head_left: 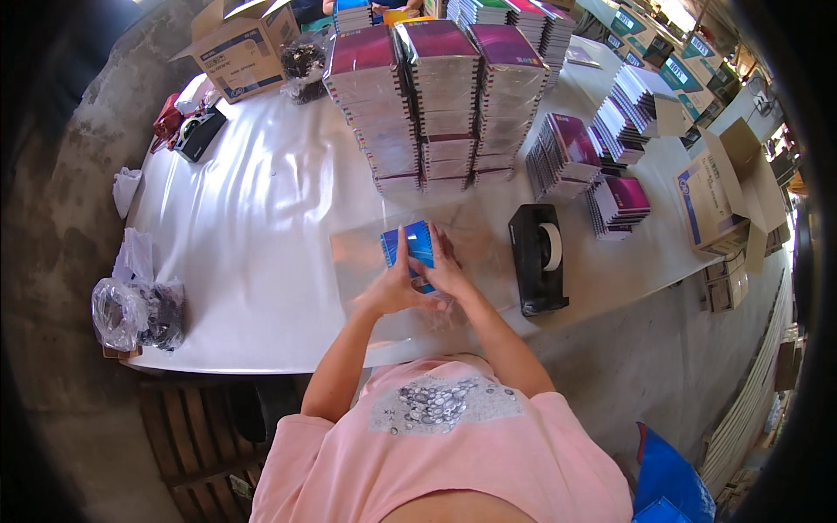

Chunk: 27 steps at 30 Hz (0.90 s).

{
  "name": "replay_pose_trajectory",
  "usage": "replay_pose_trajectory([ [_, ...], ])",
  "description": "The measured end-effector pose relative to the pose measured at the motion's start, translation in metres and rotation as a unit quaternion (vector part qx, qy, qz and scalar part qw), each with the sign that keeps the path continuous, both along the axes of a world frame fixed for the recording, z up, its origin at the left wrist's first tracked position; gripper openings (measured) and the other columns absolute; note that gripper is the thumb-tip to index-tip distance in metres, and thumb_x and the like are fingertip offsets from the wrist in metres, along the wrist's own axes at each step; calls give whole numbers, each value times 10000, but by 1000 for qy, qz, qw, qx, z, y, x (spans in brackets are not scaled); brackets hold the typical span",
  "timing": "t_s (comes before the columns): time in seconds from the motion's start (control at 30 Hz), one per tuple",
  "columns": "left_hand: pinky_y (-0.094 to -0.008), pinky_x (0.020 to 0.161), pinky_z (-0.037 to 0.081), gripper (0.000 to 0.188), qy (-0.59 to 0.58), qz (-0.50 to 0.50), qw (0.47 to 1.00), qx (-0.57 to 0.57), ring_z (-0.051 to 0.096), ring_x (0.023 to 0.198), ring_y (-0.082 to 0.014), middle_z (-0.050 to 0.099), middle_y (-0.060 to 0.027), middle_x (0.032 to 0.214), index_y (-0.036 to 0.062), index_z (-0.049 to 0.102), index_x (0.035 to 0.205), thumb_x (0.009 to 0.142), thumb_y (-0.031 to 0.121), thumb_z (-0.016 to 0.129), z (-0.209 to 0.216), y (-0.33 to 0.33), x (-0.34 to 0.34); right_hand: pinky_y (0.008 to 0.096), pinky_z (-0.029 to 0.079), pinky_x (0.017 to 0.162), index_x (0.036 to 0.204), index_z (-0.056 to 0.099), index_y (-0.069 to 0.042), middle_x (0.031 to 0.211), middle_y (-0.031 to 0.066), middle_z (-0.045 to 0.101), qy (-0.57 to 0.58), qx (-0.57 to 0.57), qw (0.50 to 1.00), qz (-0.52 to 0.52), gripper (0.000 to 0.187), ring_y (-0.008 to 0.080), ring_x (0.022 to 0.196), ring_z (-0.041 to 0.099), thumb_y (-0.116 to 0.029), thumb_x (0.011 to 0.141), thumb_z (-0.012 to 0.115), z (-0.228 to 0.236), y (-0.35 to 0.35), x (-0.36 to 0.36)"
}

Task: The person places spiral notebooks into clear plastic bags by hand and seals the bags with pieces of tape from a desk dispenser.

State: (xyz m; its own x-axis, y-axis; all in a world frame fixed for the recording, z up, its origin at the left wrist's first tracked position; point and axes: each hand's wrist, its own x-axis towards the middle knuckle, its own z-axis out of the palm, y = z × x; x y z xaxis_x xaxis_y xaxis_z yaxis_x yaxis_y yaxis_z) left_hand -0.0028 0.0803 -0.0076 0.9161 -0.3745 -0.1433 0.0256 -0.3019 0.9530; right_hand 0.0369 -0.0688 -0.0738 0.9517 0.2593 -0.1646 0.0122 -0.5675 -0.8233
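Note:
A small blue spiral-bound notebook (419, 243) is between my two hands near the table's front edge; whether more notebooks lie under it I cannot tell. My left hand (394, 290) grips its left and near side, thumb along the cover. On the opposite side my right hand (448, 268) closes round the right edge, where the coil shows. Beneath them a clear plastic sheet (351, 272) lies spread on the white-covered table (253, 253). Just right of the sheet stands a black tape dispenser (527, 253) with a roll of tape in it.
Tall stacks of purple-covered spiral notebooks (445, 96) rise beyond my hands, with shorter stacks (565, 157) to the right. Open cardboard boxes stand at the far left (240, 61) and right (711, 196). A second tape dispenser (200, 135) and bagged coils (139, 314) are leftward. Another person's hand (381, 7) shows behind.

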Motion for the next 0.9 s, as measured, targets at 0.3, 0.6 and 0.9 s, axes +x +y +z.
replay_pose_trajectory([
  [0.3, -335, 817, 471, 865, -151, 128, 978, 65, 591, 870, -177, 585, -102, 1057, 86, 383, 1361, 633, 191, 836, -24, 53, 86, 664, 96, 1018, 1458, -44, -277, 1525, 141, -14, 1, -18, 1000, 6, 839, 376, 1395, 12, -357, 867, 546, -5, -13, 2],
  [0.6, -328, 785, 453, 491, -229, 203, 890, 338, 600, 914, -200, 624, -45, 856, 125, 599, 1143, 680, 100, 758, -25, 25, 115, 488, 89, 1103, 1462, 1, -137, 1513, 162, 42, 31, -37, 999, 11, 835, 347, 1396, 8, -250, 864, 573, 11, -10, -1],
  [0.9, -425, 904, 365, 507, -214, 4, 943, 255, 519, 1140, -191, 545, -3, 1274, 130, 601, 1176, 703, 250, 738, -2, 20, 8, 656, 67, 1028, 1464, 73, -174, 1532, 103, -42, 46, -22, 997, -64, 791, 314, 1408, -34, -423, 872, 534, 11, -14, -11],
])
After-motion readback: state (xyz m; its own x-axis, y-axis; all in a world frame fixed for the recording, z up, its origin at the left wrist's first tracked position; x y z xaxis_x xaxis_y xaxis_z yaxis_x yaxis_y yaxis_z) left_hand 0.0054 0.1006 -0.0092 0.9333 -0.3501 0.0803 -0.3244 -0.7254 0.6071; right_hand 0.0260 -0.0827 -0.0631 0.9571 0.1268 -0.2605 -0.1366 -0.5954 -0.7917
